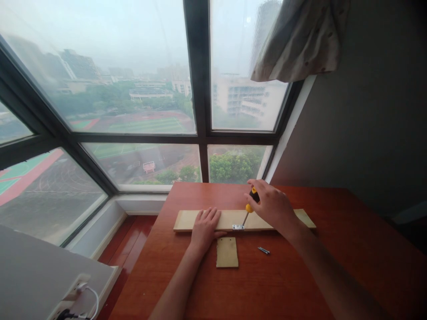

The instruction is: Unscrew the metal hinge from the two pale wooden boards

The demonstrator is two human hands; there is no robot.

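Observation:
A long pale wooden board (230,218) lies across the table. My left hand (206,229) rests flat on it, fingers stretched out, left of a small metal hinge (238,227) at the board's near edge. My right hand (268,202) is closed round the yellow and black handle of a screwdriver (248,208). The screwdriver leans, its tip down at the hinge's right end; whether a screw sits under the tip is too small to tell. Just in front of the board lies a small wooden piece (227,253) with two holes near its far edge.
A few loose screws (263,250) lie on the reddish-brown table (267,289), right of the small piece. Windows (200,111) stand behind the table, with a curtain (303,40) at the upper right. A wall socket with a plugged-in white cable (90,291) is at the lower left.

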